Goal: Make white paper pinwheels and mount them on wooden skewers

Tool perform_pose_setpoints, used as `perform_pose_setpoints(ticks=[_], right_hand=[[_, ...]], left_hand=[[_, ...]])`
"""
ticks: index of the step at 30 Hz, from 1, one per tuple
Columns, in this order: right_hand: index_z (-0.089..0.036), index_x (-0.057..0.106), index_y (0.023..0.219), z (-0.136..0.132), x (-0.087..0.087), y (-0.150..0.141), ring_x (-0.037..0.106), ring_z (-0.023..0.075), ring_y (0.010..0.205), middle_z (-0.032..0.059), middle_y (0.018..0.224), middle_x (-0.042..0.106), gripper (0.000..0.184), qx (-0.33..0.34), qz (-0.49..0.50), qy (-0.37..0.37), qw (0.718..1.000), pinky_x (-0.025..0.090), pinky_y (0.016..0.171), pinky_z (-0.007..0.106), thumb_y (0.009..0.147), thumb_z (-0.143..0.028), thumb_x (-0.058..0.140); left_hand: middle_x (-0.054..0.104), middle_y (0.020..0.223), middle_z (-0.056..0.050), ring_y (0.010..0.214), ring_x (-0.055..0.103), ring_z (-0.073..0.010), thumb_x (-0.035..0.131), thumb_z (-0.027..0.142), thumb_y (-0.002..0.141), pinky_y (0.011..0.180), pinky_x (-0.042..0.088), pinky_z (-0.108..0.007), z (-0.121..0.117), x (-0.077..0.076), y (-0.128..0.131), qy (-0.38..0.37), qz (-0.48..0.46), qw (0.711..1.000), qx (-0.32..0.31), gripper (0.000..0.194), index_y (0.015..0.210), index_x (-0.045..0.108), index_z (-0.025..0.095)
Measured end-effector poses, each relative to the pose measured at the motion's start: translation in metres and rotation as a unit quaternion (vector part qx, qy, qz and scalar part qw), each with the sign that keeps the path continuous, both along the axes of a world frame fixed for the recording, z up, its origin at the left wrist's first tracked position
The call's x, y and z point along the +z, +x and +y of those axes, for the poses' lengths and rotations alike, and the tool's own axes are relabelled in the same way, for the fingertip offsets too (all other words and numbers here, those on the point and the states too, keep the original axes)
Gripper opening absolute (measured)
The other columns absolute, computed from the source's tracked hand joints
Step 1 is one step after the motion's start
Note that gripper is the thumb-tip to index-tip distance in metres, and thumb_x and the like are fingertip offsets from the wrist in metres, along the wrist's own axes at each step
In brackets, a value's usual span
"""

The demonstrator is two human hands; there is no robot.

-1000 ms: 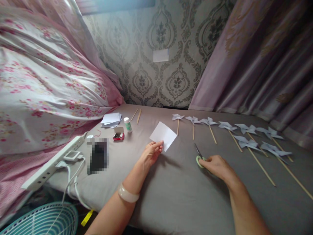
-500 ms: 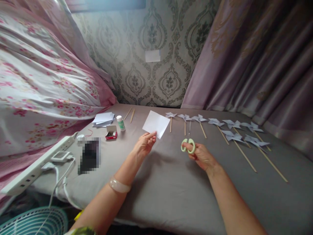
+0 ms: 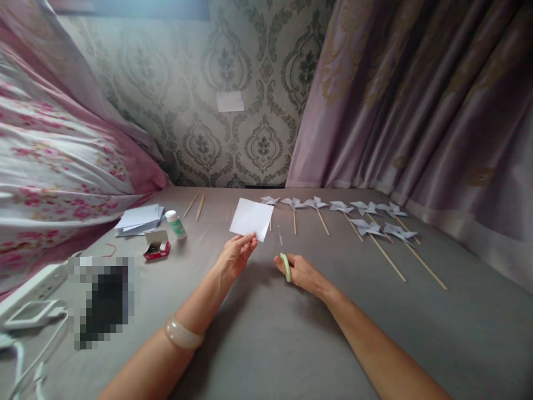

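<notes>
My left hand [image 3: 237, 254] pinches a white square of paper [image 3: 251, 216] by its lower right corner, holding it up above the grey sheet [image 3: 266, 339]. To the right, my right hand [image 3: 303, 272] grips green-handled scissors [image 3: 285, 268], its thumb at the handle loop. The blades point upward and away, just right of the paper and apart from it. Beyond both hands, several white paper pinwheels [image 3: 366, 228] on wooden sticks lie in rows towards the right. The paper partly covers the leftmost pinwheel [image 3: 270, 200].
At the left are a stack of white paper [image 3: 140, 218], a white-and-green bottle [image 3: 175, 225], an open red box of small metal pieces [image 3: 157, 247] and thin wooden sticks [image 3: 200, 207]. A power strip [image 3: 39, 284] with cables and a blurred dark object [image 3: 104, 305] lie nearer.
The scissors have come up from low on the right to beside the paper, with the blades turned upward. The paper has turned slightly in my left hand. My view has swung right.
</notes>
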State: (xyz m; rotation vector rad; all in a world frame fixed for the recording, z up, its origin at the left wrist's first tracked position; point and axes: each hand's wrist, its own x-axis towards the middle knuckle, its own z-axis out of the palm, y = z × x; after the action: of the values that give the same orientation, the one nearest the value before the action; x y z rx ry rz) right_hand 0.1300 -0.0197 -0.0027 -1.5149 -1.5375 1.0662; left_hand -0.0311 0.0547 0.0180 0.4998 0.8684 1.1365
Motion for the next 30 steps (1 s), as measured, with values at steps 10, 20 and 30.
perform_pose_setpoints(ticks=[10, 20, 30], right_hand=[[-0.015, 0.055, 0.055, -0.009, -0.002, 0.014, 0.032, 0.0083, 0.053, -0.0057, 0.052, 0.033, 0.048, -0.037, -0.138, -0.026, 0.989, 0.023, 0.049, 0.023, 0.071, -0.060, 0.062], [-0.018, 0.046, 0.065, -0.024, 0.006, -0.001, 0.031, 0.0099, 0.059, -0.0045, 0.061, 0.036, 0.051, 0.103, -0.081, -0.039, 0.991, 0.025, 0.052, 0.024, 0.085, -0.064, 0.040], [-0.019, 0.042, 0.068, -0.036, 0.011, -0.008, 0.040, 0.0125, 0.062, -0.0021, 0.065, 0.044, 0.047, 0.165, -0.161, -0.048, 0.972, 0.030, 0.056, 0.026, 0.088, -0.061, 0.035]], left_hand=[[0.061, 0.057, 0.000, 0.046, 0.058, -0.0070, 0.067, 0.000, 0.072, 0.042, 0.046, -0.015, 0.005, -0.018, -0.003, 0.021, 0.035, 0.999, 0.014, 0.019, 0.065, 0.054, 0.012], [0.062, 0.060, 0.001, 0.052, 0.057, -0.0062, 0.082, 0.012, 0.055, 0.049, 0.042, -0.016, -0.017, -0.009, -0.014, 0.025, 0.016, 0.999, 0.037, 0.027, 0.065, 0.057, 0.013], [0.067, 0.064, -0.003, 0.059, 0.061, -0.0097, 0.086, 0.020, 0.047, 0.060, 0.043, -0.021, -0.031, 0.000, -0.016, 0.025, 0.025, 0.999, 0.010, 0.032, 0.069, 0.064, 0.012]])
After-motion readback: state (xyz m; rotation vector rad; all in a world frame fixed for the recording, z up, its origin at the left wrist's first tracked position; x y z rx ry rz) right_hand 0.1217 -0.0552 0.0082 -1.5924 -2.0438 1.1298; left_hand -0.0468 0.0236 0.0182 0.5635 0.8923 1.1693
